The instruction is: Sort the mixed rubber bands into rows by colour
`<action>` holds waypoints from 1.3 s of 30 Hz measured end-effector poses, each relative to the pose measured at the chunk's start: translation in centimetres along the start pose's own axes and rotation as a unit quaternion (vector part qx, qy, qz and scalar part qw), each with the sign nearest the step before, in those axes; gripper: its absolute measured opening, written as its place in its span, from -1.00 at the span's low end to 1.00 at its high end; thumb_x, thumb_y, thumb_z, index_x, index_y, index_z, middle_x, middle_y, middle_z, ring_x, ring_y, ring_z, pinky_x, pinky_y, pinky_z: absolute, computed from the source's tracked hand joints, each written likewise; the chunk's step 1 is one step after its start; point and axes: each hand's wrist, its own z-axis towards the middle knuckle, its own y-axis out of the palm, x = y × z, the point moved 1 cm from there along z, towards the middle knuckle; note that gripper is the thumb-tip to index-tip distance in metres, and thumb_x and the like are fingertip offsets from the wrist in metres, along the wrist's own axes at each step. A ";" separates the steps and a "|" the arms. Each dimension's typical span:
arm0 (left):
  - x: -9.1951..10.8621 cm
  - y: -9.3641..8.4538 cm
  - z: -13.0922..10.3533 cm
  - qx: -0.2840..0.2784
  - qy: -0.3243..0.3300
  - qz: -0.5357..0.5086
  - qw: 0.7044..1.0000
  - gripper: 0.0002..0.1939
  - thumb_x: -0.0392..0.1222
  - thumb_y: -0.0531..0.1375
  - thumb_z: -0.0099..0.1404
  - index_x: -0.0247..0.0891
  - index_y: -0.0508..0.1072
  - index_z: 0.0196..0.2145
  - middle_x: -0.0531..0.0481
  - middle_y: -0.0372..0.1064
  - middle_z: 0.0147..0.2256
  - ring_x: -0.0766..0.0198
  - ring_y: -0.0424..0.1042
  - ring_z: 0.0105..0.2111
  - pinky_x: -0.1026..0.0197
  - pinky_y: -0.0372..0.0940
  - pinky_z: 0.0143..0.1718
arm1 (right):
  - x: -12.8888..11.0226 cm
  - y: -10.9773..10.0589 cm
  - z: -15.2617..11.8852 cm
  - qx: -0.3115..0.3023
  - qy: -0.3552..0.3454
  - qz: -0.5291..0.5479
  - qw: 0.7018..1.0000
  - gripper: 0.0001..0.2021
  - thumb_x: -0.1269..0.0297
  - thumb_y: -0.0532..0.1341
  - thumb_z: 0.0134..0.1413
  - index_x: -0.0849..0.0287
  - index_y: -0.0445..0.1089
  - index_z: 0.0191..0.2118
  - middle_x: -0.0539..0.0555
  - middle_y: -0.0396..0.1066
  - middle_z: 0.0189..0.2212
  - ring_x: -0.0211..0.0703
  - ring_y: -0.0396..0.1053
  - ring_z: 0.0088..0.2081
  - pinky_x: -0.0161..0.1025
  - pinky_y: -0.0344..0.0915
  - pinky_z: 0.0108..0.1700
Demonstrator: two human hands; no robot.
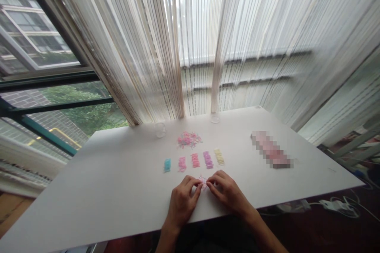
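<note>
Near the table's front edge, my left hand (184, 195) and my right hand (227, 189) meet over a small bunch of thin pale pink strips (203, 182). The fingertips of both hands are pinched on the bunch from either side. Just beyond them lies a row of small coloured groups of similar pieces: blue (167, 165), pink (182, 164), coral pink (195, 160), purple (208, 159) and yellow (219, 157). Behind the row is a loose mixed pile (189, 139), mostly pink. The pieces are too small to tell their exact kind.
At the back of the white table (118, 189) stand a clear round container (160, 129) and a clear shallow dish or lid (215, 118). A blurred-out pinkish object (270, 149) lies on the right. Sheer curtains (198, 39) hang behind the table. Cables (341, 207) trail below its right side.
</note>
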 end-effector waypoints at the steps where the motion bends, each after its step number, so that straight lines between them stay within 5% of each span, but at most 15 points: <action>1: 0.0 0.0 0.0 0.000 -0.002 -0.001 1.000 -0.82 -0.19 0.10 0.45 -0.17 0.52 -0.21 0.00 0.49 -0.29 0.32 0.46 -0.44 0.31 0.38 -0.39 | 0.0 0.0 0.0 0.000 0.000 0.000 1.000 -0.89 0.41 0.20 0.28 0.10 0.47 -0.24 0.06 0.43 -0.33 -0.11 0.42 -0.26 -0.18 0.42 -0.16; 39: -0.3 0.1 0.0 0.006 -0.008 -0.014 1.000 -0.88 -0.22 0.10 0.44 -0.17 0.45 -0.20 0.02 0.46 -0.27 0.33 0.39 -0.46 0.29 0.31 -0.39 | 0.0 0.1 0.1 0.010 -0.002 0.012 1.000 -0.86 0.51 0.23 0.21 0.11 0.44 -0.25 0.04 0.42 -0.33 -0.11 0.42 -0.26 -0.21 0.38 -0.19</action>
